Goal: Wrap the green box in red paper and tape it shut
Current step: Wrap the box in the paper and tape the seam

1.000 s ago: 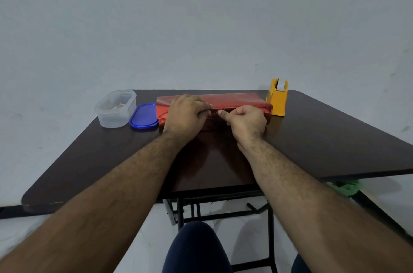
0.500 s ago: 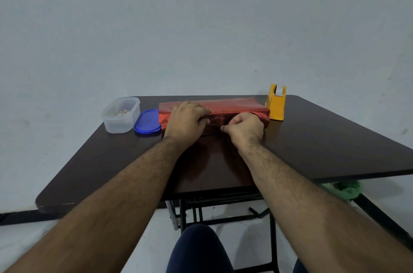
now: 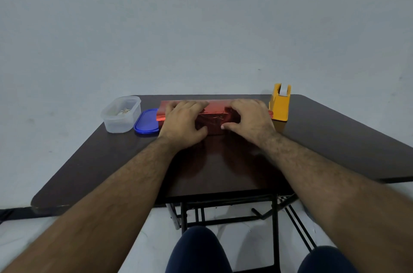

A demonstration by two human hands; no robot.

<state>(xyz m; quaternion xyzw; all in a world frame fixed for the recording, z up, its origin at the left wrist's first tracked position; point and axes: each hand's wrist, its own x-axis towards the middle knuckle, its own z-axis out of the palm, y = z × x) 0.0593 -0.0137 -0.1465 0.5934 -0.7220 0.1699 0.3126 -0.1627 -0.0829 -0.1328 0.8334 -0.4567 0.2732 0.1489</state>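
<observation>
The red paper (image 3: pixel 215 116) covers the box, which lies across the far middle of the dark table (image 3: pixel 335 138); no green shows. My left hand (image 3: pixel 183 125) grips the left part of the package, fingers curled over its top and thumb on the near side. My right hand (image 3: pixel 250 122) grips the right part the same way, its thumb pressing the near face. A creased seam of paper runs between the two hands. The paper's left end sticks out past my left hand.
A yellow tape dispenser (image 3: pixel 279 107) stands just right of the package at the far edge. A clear plastic tub (image 3: pixel 120 118) with small items and its blue lid (image 3: pixel 146 121) lie to the left. My knees show below the table's near edge.
Both hands stopped pinching the seam at the middle and moved apart, now draped over the package's top. The camera view has shifted slightly.
</observation>
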